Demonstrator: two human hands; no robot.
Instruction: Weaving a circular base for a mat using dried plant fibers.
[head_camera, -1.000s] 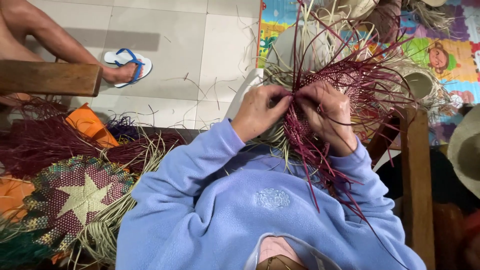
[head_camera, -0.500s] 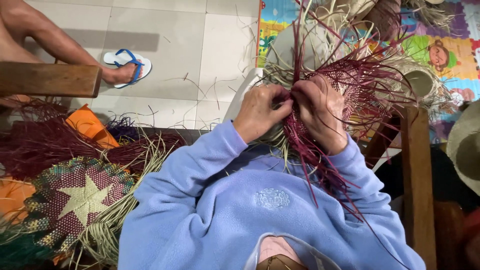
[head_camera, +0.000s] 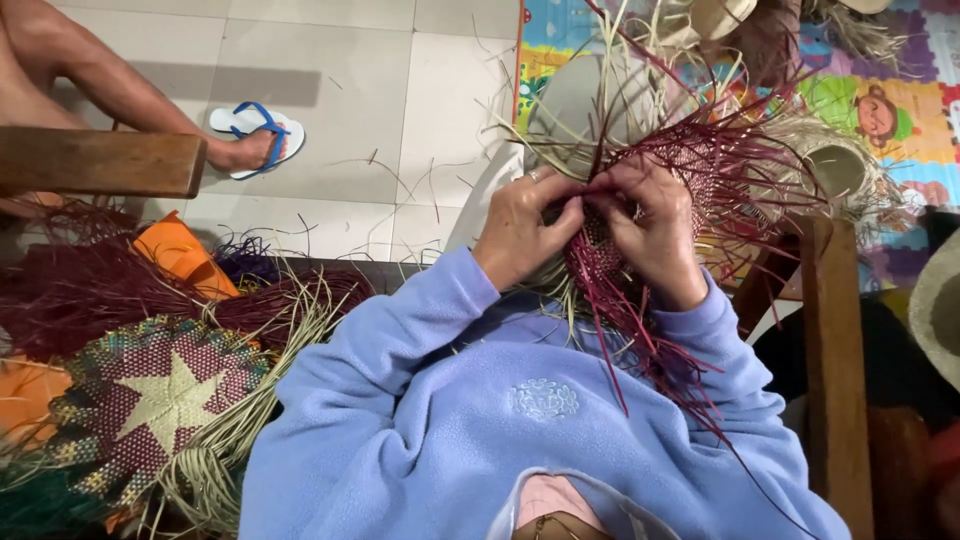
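Maroon straw weaving, half-finished, sits above the lap; left hand and right hand pinch its strands together, fingertips meeting, keeping the plait tight. Finished star-patterned mat lies at far left.

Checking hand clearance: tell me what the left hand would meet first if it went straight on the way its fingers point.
The left hand points right, toward the right hand. Its fingers would meet the dark red woven straw piece pinched between both hands almost at once, though depth is unclear.
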